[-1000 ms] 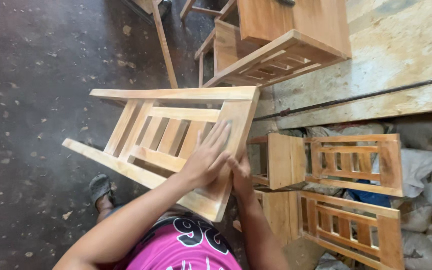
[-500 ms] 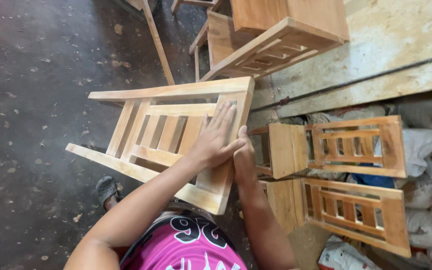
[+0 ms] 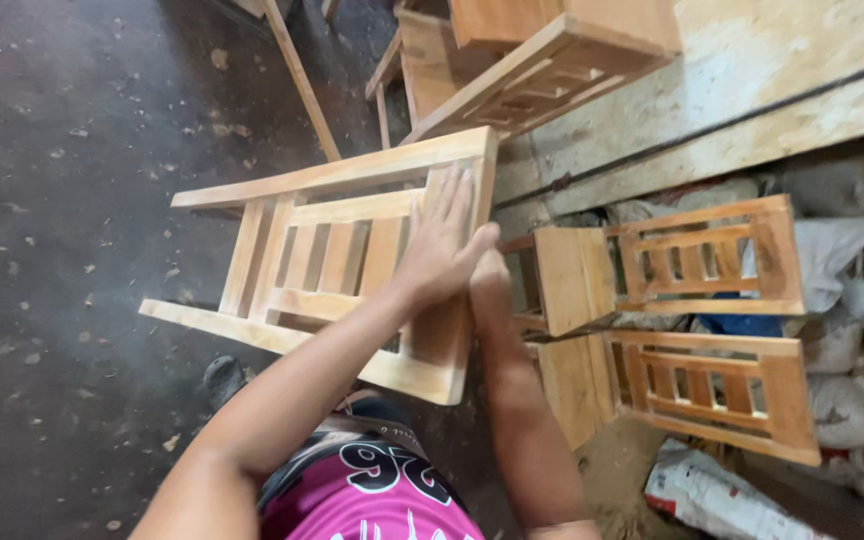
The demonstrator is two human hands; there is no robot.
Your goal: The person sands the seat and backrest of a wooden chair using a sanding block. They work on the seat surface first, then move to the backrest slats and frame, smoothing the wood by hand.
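A pale wooden stool (image 3: 322,250) with slatted sides lies tipped on its side in front of me, its flat seat board (image 3: 447,330) facing up and right. My left hand (image 3: 442,245) rests flat on that board, fingers stretched toward its far end. My right hand (image 3: 489,285) sits just beside it at the board's right edge, curled around the edge with the fingertips hidden behind the wood.
Two darker slatted stools (image 3: 697,260) (image 3: 712,390) lie on their sides at the right, over grey and white sacks (image 3: 852,340). More stools (image 3: 542,60) stand at the top against a rough plank wall (image 3: 752,90). The dark floor (image 3: 62,200) is dotted with wood chips. My foot (image 3: 222,378) is below the stool.
My left hand has slid up the seat board toward its far end. My right hand stays at the board's edge. The stool has hardly shifted.
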